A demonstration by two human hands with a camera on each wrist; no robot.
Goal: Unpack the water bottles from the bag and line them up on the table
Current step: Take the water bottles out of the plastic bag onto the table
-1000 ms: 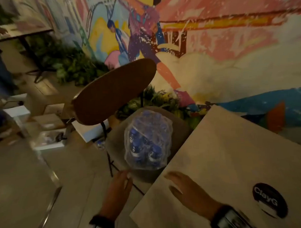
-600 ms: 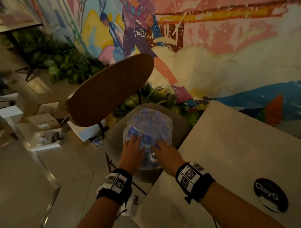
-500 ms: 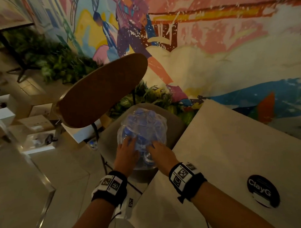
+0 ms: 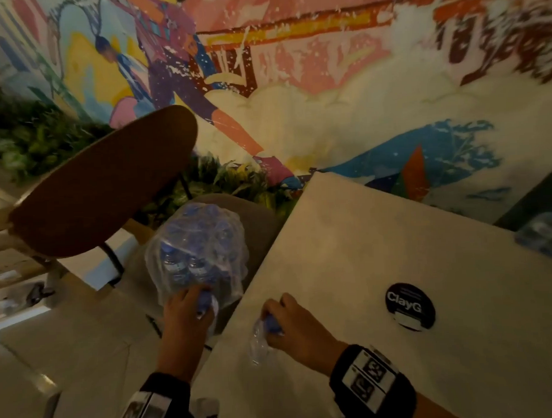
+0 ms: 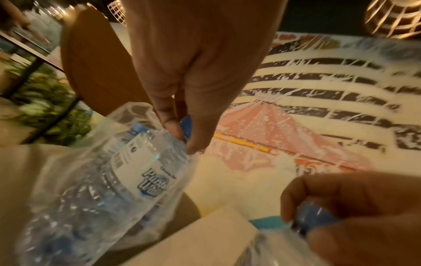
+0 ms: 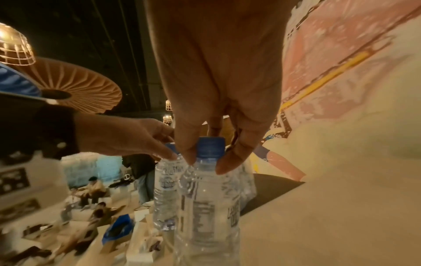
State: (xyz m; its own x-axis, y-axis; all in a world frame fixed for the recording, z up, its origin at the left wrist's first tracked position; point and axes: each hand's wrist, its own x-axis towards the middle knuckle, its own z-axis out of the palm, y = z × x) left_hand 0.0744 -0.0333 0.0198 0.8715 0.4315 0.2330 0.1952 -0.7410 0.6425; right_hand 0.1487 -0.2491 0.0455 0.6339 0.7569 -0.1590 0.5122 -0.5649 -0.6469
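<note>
Right hand [image 4: 299, 327]: the grip is closed by the fingertips [image 6: 224, 167] round the blue cap of a clear water bottle [image 6: 209, 207], which hangs upright just over the near corner of the counter [image 4: 395, 251]; whether its base touches the surface cannot be told, as the base is cut off in the right wrist view and blurred in the head view. Left hand [image 4: 184, 315]: the grip is likewise pinched on the cap of a second bottle [image 5: 141, 167], lifted at the mouth of the clear plastic bag [image 4: 198, 252] and not yet over the counter.

Change: half a second earlier both hands lay on the bag, reaching among the bottles; each has since drawn one out, and the right has crossed to the counter. In judgement this is the first pair of the unpacking, since no bottle stands on the visible counter; the row has yet to begin.

The bag, with the remaining bottles inside, rests on the seat of a chair [image 4: 259, 222] beside the counter's edge. A round dark sticker [image 4: 409, 305] lies further along the counter.

Obscured: the count of bottles left is unreadable through the crumpled plastic; a bluish mass at the counter's far right edge is too blurred to identify; the second bottle's label is only partly legible.
</note>
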